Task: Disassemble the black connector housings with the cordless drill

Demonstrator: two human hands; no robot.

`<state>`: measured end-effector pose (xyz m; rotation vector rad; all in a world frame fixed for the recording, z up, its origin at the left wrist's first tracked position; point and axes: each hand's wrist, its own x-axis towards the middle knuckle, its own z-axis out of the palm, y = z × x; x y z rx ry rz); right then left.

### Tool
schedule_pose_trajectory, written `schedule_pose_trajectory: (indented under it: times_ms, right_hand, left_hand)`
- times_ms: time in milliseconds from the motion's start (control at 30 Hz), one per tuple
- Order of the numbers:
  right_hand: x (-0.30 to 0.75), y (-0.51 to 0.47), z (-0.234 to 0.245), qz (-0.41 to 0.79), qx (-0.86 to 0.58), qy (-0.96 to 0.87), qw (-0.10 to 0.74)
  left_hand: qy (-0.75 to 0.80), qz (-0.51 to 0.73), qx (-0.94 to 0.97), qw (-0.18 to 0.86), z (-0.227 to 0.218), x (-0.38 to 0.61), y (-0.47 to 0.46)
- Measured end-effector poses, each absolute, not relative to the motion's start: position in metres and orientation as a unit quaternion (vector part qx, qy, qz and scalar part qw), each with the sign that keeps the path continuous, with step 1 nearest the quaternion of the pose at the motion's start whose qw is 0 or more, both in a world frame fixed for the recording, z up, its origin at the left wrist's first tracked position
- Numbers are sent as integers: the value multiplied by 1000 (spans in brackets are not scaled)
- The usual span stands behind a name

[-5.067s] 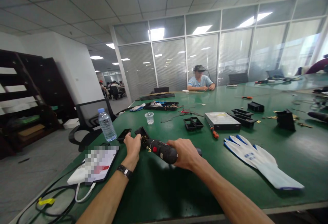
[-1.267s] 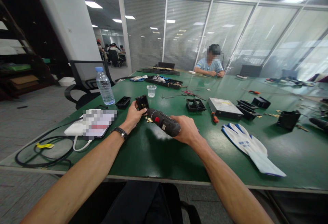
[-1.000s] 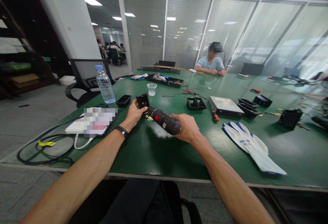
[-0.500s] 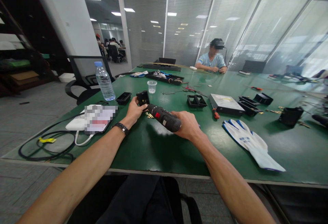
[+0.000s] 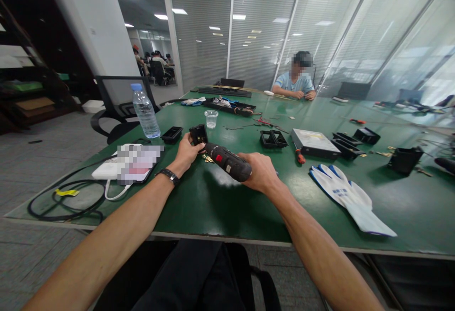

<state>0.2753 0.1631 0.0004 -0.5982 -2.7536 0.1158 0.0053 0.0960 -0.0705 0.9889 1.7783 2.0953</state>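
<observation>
My left hand (image 5: 187,153) is closed on a small black plastic box (image 5: 198,133), tilted so its hollow side faces me. Wrapped around the grip of a black cordless drill (image 5: 229,161) is my right hand (image 5: 261,171). The drill points left, its front end by my left thumb at the box; whether the tip touches the box I cannot tell. Several small brass pieces (image 5: 208,159) lie on the table just below the drill's nose. A clear plastic cup (image 5: 211,119) stands behind the box, and another black tray-like part (image 5: 172,135) sits to its left.
On the green table (image 5: 227,216), a water bottle (image 5: 145,112), a phone (image 5: 140,166) and cables lie left. Rightward are a double black frame (image 5: 273,139), a disc drive (image 5: 314,143), a screwdriver (image 5: 299,155) and a white glove (image 5: 350,197). A person (image 5: 295,81) sits opposite.
The black box in my left hand is tilted slightly differently. My right hand and the drill hold nearly the same place; the view has shifted a little.
</observation>
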Motion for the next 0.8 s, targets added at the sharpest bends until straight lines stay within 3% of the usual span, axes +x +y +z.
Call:
schedule_pose_trajectory:
  times_ms: [800]
  right_hand:
    - [275,164,1,33,-207,-964,162]
  left_hand:
    - [597,719,336,118,-71,5,97]
